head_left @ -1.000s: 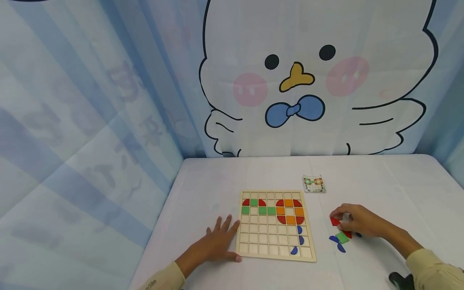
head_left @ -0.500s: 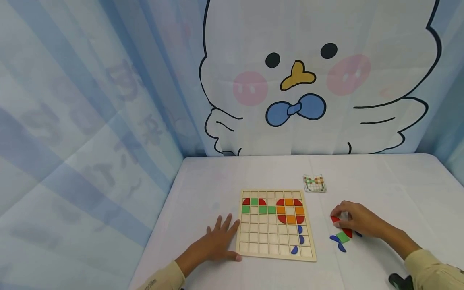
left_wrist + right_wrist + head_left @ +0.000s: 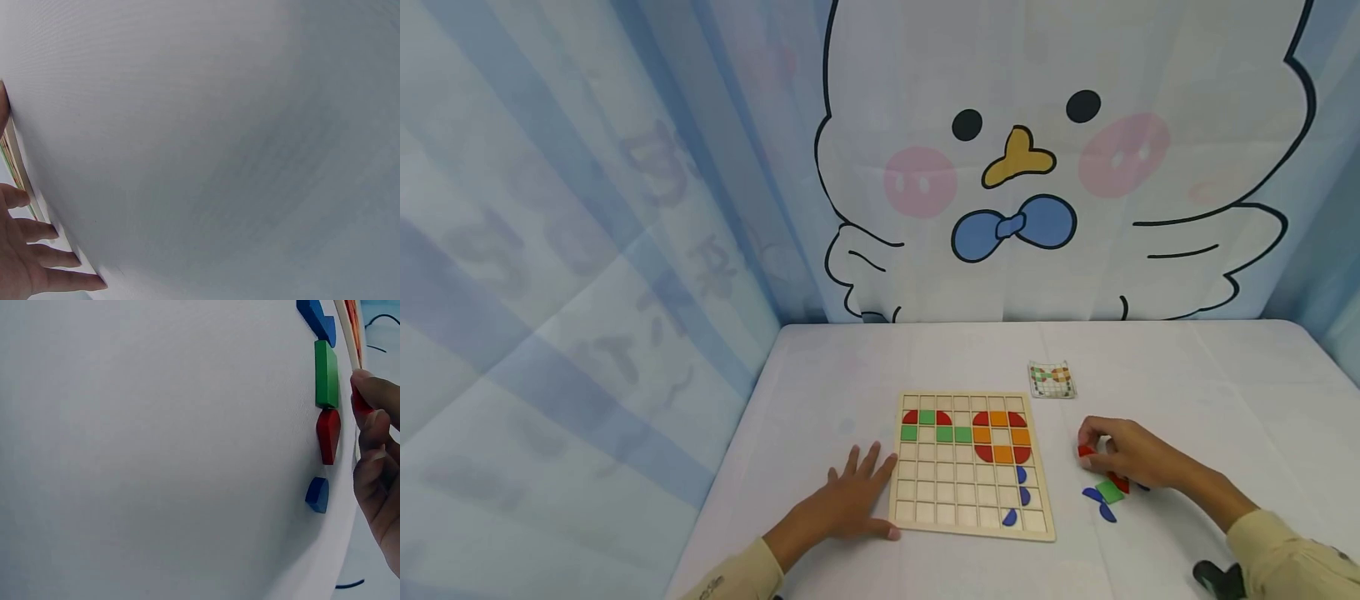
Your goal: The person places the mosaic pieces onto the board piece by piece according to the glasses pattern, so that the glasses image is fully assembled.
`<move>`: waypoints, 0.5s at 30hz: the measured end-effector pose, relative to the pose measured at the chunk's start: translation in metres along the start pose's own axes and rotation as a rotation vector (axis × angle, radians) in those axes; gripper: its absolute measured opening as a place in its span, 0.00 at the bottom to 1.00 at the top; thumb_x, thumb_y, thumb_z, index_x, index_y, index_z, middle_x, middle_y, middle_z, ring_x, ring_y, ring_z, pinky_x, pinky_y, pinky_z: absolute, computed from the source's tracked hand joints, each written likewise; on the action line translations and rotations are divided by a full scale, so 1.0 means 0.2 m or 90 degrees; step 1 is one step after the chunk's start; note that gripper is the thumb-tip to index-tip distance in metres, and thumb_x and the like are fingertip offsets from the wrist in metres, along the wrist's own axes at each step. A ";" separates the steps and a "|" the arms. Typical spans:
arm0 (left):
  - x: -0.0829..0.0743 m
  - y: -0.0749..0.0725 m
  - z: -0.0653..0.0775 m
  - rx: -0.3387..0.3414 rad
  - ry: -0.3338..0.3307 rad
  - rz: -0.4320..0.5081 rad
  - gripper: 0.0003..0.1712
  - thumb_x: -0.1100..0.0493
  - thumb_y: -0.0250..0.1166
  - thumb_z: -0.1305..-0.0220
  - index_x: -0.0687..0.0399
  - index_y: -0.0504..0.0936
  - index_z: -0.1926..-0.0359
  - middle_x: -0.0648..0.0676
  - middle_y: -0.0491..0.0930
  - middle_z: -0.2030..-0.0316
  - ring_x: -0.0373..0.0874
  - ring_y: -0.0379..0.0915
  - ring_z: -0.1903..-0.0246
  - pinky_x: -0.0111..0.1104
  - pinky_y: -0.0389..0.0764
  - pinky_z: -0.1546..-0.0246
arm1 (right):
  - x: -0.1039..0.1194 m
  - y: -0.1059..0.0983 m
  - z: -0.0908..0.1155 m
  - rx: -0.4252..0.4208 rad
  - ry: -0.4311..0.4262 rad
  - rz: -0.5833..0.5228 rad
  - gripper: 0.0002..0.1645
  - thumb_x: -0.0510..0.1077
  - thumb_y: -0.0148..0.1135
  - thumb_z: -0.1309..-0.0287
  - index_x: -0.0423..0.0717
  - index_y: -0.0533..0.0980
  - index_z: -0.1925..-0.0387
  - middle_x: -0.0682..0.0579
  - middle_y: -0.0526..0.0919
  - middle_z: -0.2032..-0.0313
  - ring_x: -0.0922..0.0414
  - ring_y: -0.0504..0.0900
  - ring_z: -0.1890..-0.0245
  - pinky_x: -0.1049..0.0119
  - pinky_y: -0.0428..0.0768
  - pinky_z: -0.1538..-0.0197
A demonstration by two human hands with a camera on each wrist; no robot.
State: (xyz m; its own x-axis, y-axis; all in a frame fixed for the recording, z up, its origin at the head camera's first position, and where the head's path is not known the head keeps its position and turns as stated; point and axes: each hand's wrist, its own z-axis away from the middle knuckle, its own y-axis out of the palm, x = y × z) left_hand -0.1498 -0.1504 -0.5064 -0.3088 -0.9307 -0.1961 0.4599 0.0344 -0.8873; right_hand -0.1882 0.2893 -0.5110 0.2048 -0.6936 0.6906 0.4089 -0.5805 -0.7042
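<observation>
My right hand (image 3: 1138,452) pinches a red block (image 3: 360,402) between thumb and fingers, to the right of the board. Below it on the table lie a green square block (image 3: 326,375), another red block (image 3: 328,436) and several blue half-round blocks (image 3: 1092,494). With fingers spread, my left hand (image 3: 852,498) rests at the left edge of a wooden grid board (image 3: 955,529). Red, green and orange blocks fill cells in the board's upper rows, among them a green block (image 3: 963,434) and an orange block (image 3: 1002,454). Three blue half-round blocks (image 3: 1025,497) sit lower right.
A small pattern card (image 3: 1051,380) lies beyond the board's upper right corner. A black object (image 3: 1217,578) shows near the right sleeve. Behind the white table (image 3: 850,358) hangs a printed curtain (image 3: 1000,283).
The right hand now has the red block pinched and has drawn it slightly left, away from the loose blocks. The left hand stays at the board's edge.
</observation>
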 end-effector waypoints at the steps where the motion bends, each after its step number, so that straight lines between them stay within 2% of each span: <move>1: 0.00 0.00 0.00 0.000 0.000 0.000 0.63 0.24 0.68 0.51 0.39 0.51 0.20 0.58 0.45 0.20 0.67 0.40 0.23 0.69 0.60 0.35 | 0.01 0.00 -0.01 0.003 -0.008 -0.001 0.11 0.43 0.71 0.41 0.51 0.75 0.63 0.53 0.78 0.65 0.62 0.74 0.78 0.71 0.76 0.74; 9: 0.01 0.00 0.00 0.002 0.002 0.009 0.63 0.24 0.68 0.51 0.39 0.50 0.20 0.58 0.44 0.20 0.68 0.39 0.23 0.70 0.59 0.35 | 0.10 0.01 -0.10 0.028 -0.067 -0.036 0.06 0.41 0.67 0.37 0.48 0.78 0.61 0.50 0.81 0.61 0.59 0.77 0.79 0.70 0.79 0.72; 15: 0.01 0.00 -0.01 0.003 0.004 0.009 0.63 0.25 0.68 0.50 0.39 0.51 0.20 0.59 0.44 0.20 0.68 0.39 0.23 0.70 0.59 0.35 | 0.17 0.04 -0.17 0.037 -0.093 -0.042 0.09 0.45 0.68 0.37 0.49 0.83 0.56 0.52 0.84 0.58 0.60 0.76 0.78 0.70 0.79 0.72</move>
State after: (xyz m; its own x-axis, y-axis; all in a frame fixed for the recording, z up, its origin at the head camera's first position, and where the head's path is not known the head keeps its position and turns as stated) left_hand -0.1511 -0.1514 -0.5073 -0.3081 -0.9276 -0.2112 0.4677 0.0456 -0.8827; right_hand -0.2082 0.2457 -0.4984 0.3018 -0.5826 0.7546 0.4759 -0.5938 -0.6488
